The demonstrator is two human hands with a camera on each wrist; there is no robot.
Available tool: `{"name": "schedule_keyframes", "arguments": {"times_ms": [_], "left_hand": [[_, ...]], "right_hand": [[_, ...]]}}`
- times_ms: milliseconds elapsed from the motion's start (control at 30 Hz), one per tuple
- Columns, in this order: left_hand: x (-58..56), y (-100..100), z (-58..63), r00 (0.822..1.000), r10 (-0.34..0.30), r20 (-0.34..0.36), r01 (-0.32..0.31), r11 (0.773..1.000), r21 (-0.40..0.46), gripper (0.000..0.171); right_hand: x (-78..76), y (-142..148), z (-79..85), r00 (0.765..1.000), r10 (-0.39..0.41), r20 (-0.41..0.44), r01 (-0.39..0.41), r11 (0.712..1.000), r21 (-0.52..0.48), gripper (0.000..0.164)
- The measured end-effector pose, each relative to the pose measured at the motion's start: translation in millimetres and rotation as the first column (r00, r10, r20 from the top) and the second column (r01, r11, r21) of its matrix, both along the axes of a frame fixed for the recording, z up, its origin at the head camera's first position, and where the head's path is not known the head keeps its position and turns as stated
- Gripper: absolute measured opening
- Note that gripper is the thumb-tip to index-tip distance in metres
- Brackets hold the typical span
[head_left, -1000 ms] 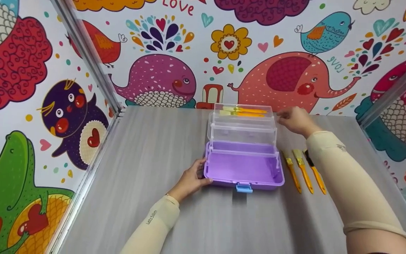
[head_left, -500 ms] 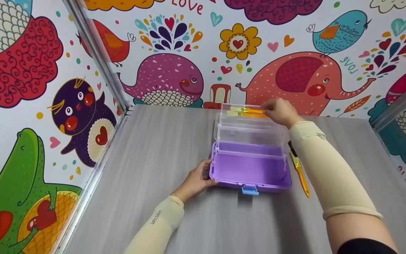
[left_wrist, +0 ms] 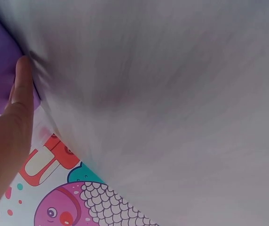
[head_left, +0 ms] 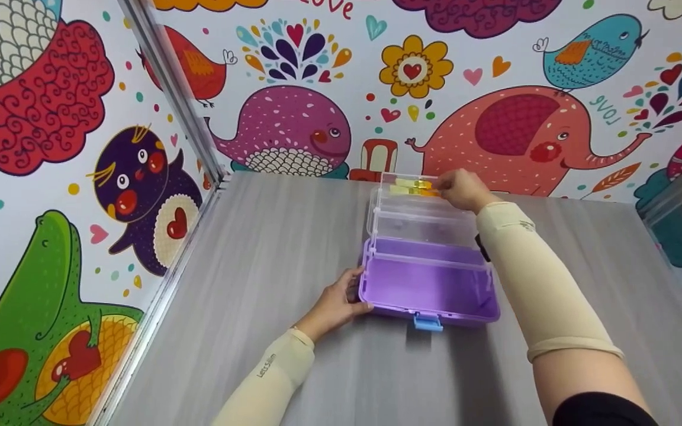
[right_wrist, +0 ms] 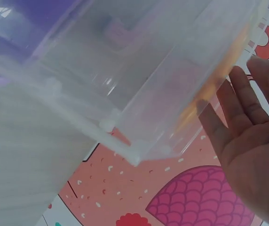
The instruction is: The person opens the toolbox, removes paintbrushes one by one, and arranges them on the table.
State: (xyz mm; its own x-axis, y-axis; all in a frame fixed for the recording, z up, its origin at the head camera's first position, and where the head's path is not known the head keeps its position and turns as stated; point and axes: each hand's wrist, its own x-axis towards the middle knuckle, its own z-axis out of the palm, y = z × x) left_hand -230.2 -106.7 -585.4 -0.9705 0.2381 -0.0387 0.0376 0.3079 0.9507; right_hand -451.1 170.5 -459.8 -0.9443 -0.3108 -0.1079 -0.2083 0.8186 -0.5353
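A purple storage box (head_left: 418, 281) stands open on the table, its clear tiered trays (head_left: 424, 225) raised behind it. Two paintbrushes (head_left: 407, 183) with orange handles lie in the top tray. My left hand (head_left: 330, 310) holds the box's front left corner, thumb at the front and fingers along the side; in the left wrist view one finger lies against the purple wall (left_wrist: 0, 70). At the top tray's right end, my right hand (head_left: 464, 188) covers the brush handles. The right wrist view shows its extended fingers (right_wrist: 212, 117) at the tray's outer wall.
A blue latch (head_left: 428, 322) hangs on the box front. Beside the box's right side, a brush's dark bristles (head_left: 482, 247) show; my right arm hides the rest. A patterned wall (head_left: 293, 124) closes off the back of the grey table (head_left: 258, 254).
My right hand has moved left from beside the top tray onto its right end. The arm now covers most of the brushes lying on the table. The left hand keeps its hold on the box.
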Motion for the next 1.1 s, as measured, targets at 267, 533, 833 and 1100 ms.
{"name": "schedule_keyframes", "arguments": {"times_ms": [267, 533, 833, 1100], "left_hand": [[-0.6, 0.2, -0.5, 1.000, -0.005, 0.005, 0.005, 1.000, 0.012, 0.077], [-1.4, -0.8, -3.1, 1.000, -0.007, -0.009, 0.007, 1.000, 0.011, 0.077], [-1.5, -0.6, -2.8, 1.000, -0.006, -0.024, 0.006, 1.000, -0.007, 0.077], [-1.7, -0.2, -3.2, 1.000, -0.004, -0.019, 0.004, 1.000, -0.009, 0.077]], "right_hand": [[-2.5, -3.5, -1.4, 1.000, 0.015, 0.021, -0.017, 0.999, 0.051, 0.027], [-3.4, -2.9, -2.9, 0.999, 0.020, 0.025, -0.022, 0.999, 0.046, 0.025], [-1.3, 1.4, -1.9, 0.998, 0.052, 0.021, -0.053, 0.997, 0.059, 0.028], [-0.5, 3.5, -1.9, 0.996, 0.085, 0.020, -0.086, 0.994, 0.071, 0.027]]}}
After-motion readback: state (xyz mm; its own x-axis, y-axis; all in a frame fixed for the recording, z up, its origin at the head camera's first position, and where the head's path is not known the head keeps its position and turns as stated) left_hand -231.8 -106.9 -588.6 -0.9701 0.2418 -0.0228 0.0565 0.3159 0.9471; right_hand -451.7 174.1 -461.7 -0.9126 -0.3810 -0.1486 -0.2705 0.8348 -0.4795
